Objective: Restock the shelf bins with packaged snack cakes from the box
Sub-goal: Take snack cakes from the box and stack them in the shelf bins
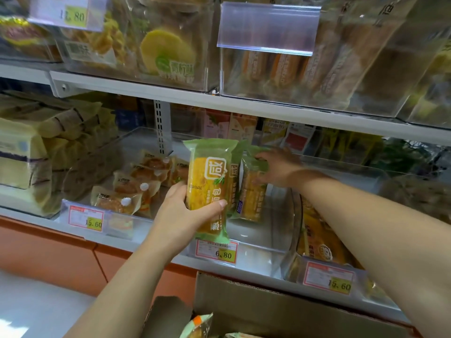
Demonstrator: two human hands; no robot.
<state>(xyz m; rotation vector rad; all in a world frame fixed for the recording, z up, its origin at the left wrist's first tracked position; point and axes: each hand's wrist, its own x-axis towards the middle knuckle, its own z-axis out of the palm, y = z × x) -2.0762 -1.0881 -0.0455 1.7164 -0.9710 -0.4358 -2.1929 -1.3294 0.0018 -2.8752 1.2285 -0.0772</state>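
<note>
My left hand grips a green-and-yellow packaged snack cake, upright, in front of the clear middle shelf bin with the 6.80 price tag. Behind it another such pack stands in the bin. My right hand reaches into the bin and holds a third pack by its top, standing on end. The open cardboard box sits below the shelf at bottom centre, with more green packs showing inside.
The left bin holds round pastries in clear wrap, tagged 15.60. The right bin holds yellow packs, also 15.60. An upper shelf with full clear bins overhangs close above. Orange shelf base lies below left.
</note>
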